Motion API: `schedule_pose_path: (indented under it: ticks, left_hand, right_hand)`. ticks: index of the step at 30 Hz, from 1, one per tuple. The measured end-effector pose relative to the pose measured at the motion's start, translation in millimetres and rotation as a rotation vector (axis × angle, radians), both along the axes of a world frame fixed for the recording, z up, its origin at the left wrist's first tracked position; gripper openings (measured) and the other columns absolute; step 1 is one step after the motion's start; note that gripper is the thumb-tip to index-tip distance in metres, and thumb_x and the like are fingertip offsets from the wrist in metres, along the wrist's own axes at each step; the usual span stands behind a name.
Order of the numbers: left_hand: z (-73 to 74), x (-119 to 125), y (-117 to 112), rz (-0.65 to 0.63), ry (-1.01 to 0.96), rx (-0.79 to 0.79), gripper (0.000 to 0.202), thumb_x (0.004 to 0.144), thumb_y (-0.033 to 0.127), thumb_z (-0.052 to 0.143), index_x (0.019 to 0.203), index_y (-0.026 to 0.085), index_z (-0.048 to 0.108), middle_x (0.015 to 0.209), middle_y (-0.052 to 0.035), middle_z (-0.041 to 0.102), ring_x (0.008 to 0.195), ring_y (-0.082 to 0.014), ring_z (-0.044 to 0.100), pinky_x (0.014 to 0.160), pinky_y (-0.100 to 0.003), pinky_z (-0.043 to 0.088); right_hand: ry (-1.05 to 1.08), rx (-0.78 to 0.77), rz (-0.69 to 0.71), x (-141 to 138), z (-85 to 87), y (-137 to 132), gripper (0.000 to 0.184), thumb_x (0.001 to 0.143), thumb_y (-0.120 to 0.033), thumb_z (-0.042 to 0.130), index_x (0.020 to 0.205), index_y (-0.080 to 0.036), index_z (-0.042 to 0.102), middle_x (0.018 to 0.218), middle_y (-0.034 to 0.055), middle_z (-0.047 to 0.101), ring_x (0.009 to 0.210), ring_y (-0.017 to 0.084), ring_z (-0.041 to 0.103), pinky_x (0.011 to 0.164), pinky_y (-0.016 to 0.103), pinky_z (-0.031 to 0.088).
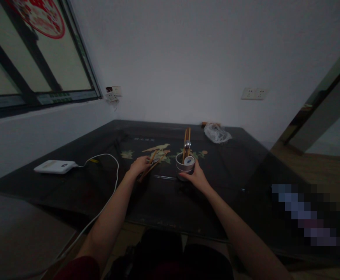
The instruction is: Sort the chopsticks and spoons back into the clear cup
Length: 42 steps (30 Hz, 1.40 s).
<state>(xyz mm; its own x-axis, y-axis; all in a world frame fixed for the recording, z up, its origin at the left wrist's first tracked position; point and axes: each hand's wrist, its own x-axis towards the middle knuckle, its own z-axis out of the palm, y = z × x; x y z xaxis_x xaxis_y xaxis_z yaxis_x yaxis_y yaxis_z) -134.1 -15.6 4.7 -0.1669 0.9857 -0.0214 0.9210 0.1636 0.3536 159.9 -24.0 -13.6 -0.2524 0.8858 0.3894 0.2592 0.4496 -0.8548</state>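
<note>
My right hand point(197, 177) is wrapped round a light-coloured cup point(181, 168) that stands on the dark table. Several chopsticks point(189, 134) rise out of the cup, along with a shiny metal spoon point(187, 144) and a white spoon point(189, 160) with a blue mark. To the left of the cup, my left hand point(141, 165) is closed on some wooden chopsticks point(152, 170) low over the tabletop. Part of these chopsticks is hidden under the fingers, and a small shiny piece shows beside them.
A white power bank point(55, 167) lies on the left of the table point(216, 210), its white cable point(118, 171) running past my left arm. At the back right is a crumpled clear plastic bag point(216, 133). A blurred-out patch point(301, 212) covers something at the right.
</note>
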Motion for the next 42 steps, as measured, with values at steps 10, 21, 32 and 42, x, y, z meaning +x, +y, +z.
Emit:
schedule_pose_path:
  ticks: [10, 21, 32, 42]
  left_hand:
    - [5.8, 1.3, -5.3, 0.078, 0.042, -0.017, 0.038, 0.083, 0.047, 0.049, 0.108, 0.023, 0.064, 0.108, -0.0084, 0.067, 0.091, -0.0220, 0.063, 0.069, -0.025, 0.045]
    - [5.8, -1.8, -5.9, 0.067, 0.078, 0.001, 0.038, 0.083, 0.046, 0.049, 0.110, 0.025, 0.064, 0.112, -0.0087, 0.066, 0.098, -0.0242, 0.062, 0.073, -0.027, 0.046]
    - [11.5, 12.4, -3.1, -0.101, -0.047, 0.445, 0.027, 0.087, 0.029, 0.046, 0.103, 0.018, 0.064, 0.106, -0.0083, 0.062, 0.097, -0.0190, 0.059, 0.085, -0.028, 0.046]
    - [3.4, 70.4, -13.5, -0.472, -0.382, 0.483, 0.025, 0.092, 0.032, 0.044, 0.106, 0.020, 0.059, 0.112, -0.0075, 0.062, 0.105, -0.0186, 0.056, 0.093, -0.033, 0.045]
  right_hand:
    - [-0.001, -0.001, -0.001, -0.3, -0.4, 0.7, 0.087, 0.061, -0.040, 0.078, 0.132, -0.020, 0.033, 0.126, 0.0128, 0.055, 0.118, 0.027, 0.053, 0.102, 0.043, 0.038]
    - [-0.002, 0.012, -0.001, -1.0, 2.7, -2.1, 0.084, 0.062, -0.038, 0.077, 0.131, -0.020, 0.034, 0.126, 0.0124, 0.055, 0.117, 0.027, 0.053, 0.102, 0.044, 0.038]
    - [0.062, -0.006, 0.036, -2.3, -0.3, 0.3, 0.089, 0.061, -0.036, 0.078, 0.135, -0.020, 0.031, 0.131, 0.0128, 0.052, 0.122, 0.026, 0.050, 0.105, 0.043, 0.035]
    - [0.165, -0.037, 0.060, -6.3, -5.2, 3.0, 0.093, 0.055, -0.034, 0.081, 0.134, -0.022, 0.033, 0.130, 0.0110, 0.052, 0.123, 0.025, 0.049, 0.107, 0.042, 0.034]
